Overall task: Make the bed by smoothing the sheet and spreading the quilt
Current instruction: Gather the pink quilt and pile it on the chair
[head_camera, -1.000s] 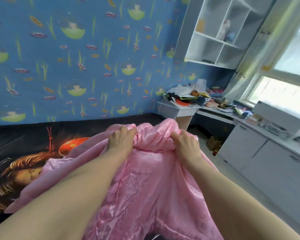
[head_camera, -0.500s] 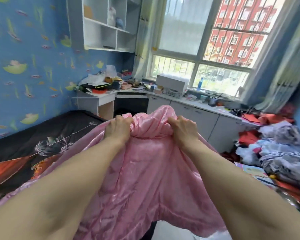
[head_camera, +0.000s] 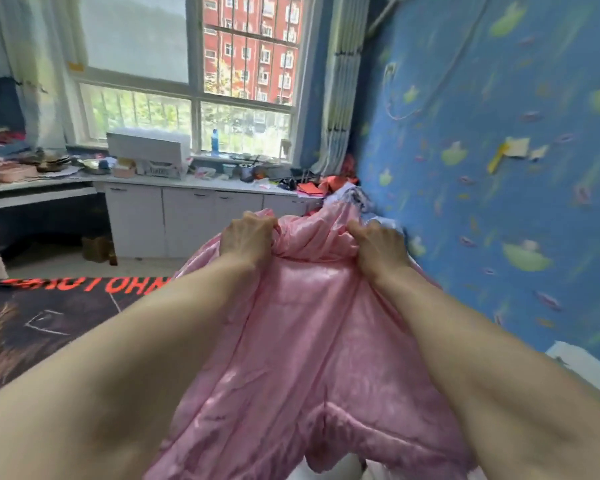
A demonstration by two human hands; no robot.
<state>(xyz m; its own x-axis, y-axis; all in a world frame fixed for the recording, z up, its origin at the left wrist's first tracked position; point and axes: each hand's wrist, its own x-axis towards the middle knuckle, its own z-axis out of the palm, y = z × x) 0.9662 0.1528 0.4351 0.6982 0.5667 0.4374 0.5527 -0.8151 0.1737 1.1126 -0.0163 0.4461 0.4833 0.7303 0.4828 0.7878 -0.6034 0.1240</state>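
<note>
The pink quilt (head_camera: 312, 341) is gripped tightly at its bunched edge by the left hand (head_camera: 248, 237) and right hand (head_camera: 378, 247), so both fists are best moved apart before it is cast over the dark printed sheet (head_camera: 49, 317).

1. The fingertips of the left hand (head_camera: 248, 237) and right hand (head_camera: 378, 247) are buried in folds of the quilt (head_camera: 309, 341).
2. The quilt's lower end runs off the bottom edge, and both forearms cover its sides.
3. The sheet (head_camera: 49, 323), lower left, is mostly hidden by the left arm and the quilt. Its red lettering is cut short.
4. The clutter on the counter (head_camera: 222, 184), centre left, is too small to tell apart.
5. The wallpaper (head_camera: 499, 202) at right is blurred.
</note>
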